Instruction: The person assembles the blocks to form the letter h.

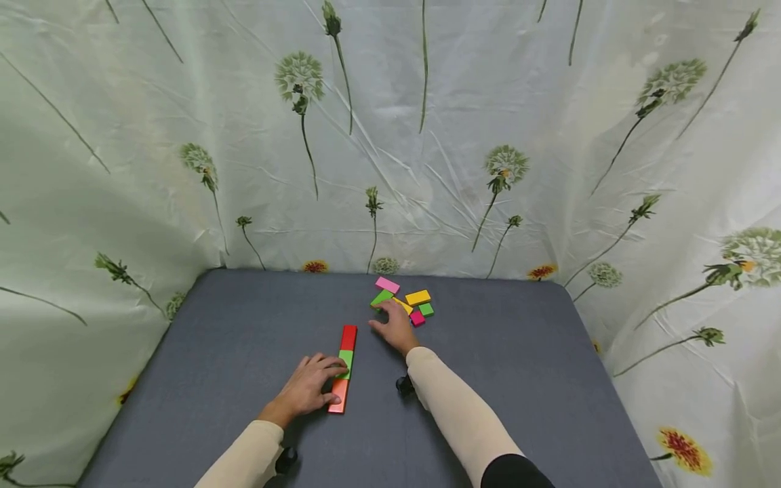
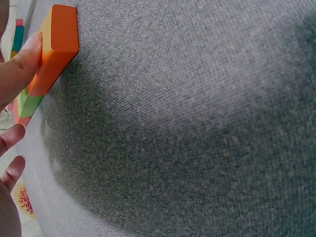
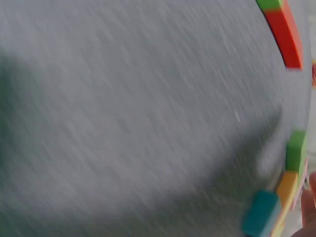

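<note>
Orange block [image 1: 342, 390] touches the loosely spread left hand [image 1: 306, 385]; right hand [image 1: 396, 328] half spread.

Row of three blocks [image 1: 348, 358] runs front to back on the table [image 1: 525, 379], left hand [image 1: 308, 385] over the nearer two. Behind it, off to the right, there's a loose cluster of blocks [image 1: 406, 308], right hand [image 1: 396, 327] at its near-left edge. Cloth [image 1: 390, 142] hangs behind and on both sides.
</note>
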{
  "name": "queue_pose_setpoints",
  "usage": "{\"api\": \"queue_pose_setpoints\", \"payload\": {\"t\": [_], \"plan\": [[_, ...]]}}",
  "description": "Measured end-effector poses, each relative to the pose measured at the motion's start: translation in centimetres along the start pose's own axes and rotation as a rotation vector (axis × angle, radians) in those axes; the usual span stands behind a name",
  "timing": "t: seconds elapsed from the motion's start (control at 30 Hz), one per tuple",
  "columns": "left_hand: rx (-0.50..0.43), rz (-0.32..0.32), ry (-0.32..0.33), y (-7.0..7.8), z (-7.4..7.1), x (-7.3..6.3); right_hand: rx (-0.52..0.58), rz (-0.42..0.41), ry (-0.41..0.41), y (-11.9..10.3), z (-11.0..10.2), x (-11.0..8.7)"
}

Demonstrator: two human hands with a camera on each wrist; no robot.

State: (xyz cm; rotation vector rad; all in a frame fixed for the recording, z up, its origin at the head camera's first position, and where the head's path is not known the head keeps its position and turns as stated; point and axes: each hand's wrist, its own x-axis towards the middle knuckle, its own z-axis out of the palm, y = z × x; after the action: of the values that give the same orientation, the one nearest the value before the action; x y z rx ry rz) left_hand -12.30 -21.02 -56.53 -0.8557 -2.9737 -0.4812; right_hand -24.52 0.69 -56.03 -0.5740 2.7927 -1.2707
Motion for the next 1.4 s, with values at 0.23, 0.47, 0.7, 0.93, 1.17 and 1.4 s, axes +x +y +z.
{"api": "queue_pose_setpoints", "payload": {"t": [0.23,0.47,0.7,0.93,1.17,1.4], "plan": [[-0.010,-0.012,-0.043,0.0,-0.3,0.2,-0.215,0.079,0.033,1.1,-0.8,1.9],[-0.031,0.000,-0.037,0.0,-0.3,0.2,-0.350,0.099,-0.045,1.5,-0.1,2.8],[-0.038,0.039,0.000,-0.3,0.0,0.0,-0.362,0.098,-0.021,1.7,0.7,3.1],[-0.043,0.036,0.000,-0.5,0.0,-0.1,-0.347,0.104,-0.061,1.6,0.5,3.4],[-0.025,0.023,-0.018,-0.4,-0.2,0.0,-0.233,0.022,-0.182,1.0,-0.2,3.7],[-0.028,0.005,-0.044,-0.4,0.0,-0.1,-0.115,-0.055,-0.290,-0.2,0.5,3.7]]}}
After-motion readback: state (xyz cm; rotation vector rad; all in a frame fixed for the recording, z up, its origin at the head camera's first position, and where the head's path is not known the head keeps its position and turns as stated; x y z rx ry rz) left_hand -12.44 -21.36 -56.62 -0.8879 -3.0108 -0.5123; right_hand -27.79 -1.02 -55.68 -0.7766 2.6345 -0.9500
